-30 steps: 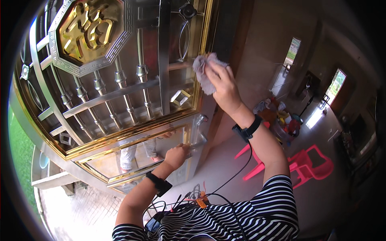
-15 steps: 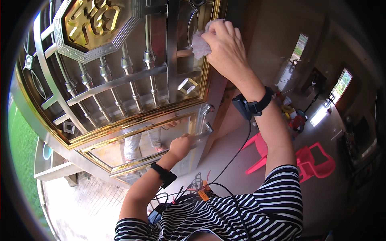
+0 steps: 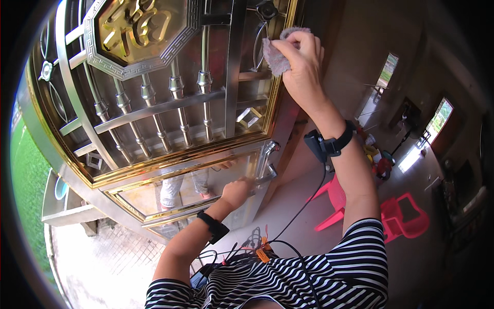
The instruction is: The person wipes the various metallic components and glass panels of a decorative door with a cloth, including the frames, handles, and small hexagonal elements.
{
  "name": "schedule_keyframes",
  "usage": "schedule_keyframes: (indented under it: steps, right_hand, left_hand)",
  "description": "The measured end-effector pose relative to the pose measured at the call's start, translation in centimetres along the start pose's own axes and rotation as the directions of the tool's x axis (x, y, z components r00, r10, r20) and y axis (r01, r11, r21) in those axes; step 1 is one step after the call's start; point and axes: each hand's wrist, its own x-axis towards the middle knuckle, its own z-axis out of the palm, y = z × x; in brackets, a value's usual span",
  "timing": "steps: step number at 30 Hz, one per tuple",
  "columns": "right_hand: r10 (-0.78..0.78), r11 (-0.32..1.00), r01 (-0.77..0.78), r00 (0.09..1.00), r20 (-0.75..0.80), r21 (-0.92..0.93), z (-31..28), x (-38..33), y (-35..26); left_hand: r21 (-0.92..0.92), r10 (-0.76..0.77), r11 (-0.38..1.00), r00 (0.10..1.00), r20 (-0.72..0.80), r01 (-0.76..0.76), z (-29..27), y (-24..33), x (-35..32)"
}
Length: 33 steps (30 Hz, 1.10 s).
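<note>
A tall metal door [image 3: 159,108] with silver bars and gold trim stands in front of me. In my right hand [image 3: 303,72] is a crumpled grey-pink cloth [image 3: 278,57], pinched between thumb and fingers. The cloth lies against the gold trim at the upper right edge of the door. Lower down, my left hand [image 3: 237,192] is closed around the end of the door handle [image 3: 268,169]; its fingers are partly hidden. Below the bars, a shiny panel [image 3: 180,188] mirrors a pair of legs.
Pink plastic chairs [image 3: 406,216] stand on the indoor floor at right. A black cable [image 3: 298,208] runs from my right wristband to a bundle of wires at my chest. Outside, at left, are paving [image 3: 110,257] and green grass [image 3: 28,175].
My right hand and the cloth have shifted a little to the right with the view. The door appears slightly right and lower. My left hand stays at the handle.
</note>
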Motion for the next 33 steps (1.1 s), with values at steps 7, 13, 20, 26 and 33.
schedule_keyframes:
  steps: [7, 13, 20, 26, 33]
  right_hand:
    - [-0.062, 0.987, 0.111, 0.927, 0.369, -0.114, -0.1, 1.7, -2.5]
    - [0.004, 0.998, -0.008, 0.998, 0.062, 0.062, 0.4, 1.3, -0.1]
    - [-0.301, 0.922, 0.317, 0.948, 0.104, -0.224, 0.5, 6.7, -0.6]
    - [-0.215, 0.899, 0.302, 0.935, 0.283, -0.316, 0.4, 6.7, -2.9]
    - [-0.178, 0.971, 0.225, 0.908, 0.379, -0.083, 0.8, 0.1, -5.0]
  left_hand:
    - [-0.027, -0.029, 0.999, 0.999, -0.046, 0.028, 1.0, -0.7, 0.0]
    - [-0.044, 0.001, 0.999, 1.0, -0.009, -0.001, 0.5, -0.1, 0.1]
    - [-0.04, -0.035, 0.999, 0.999, 0.0, 0.035, 0.2, 0.1, -0.3]
    - [-0.04, -0.03, 0.999, 0.999, -0.018, 0.03, 0.4, 0.0, -0.3]
    - [-0.056, -0.014, 0.998, 0.999, -0.043, 0.012, 0.7, -0.3, -0.3]
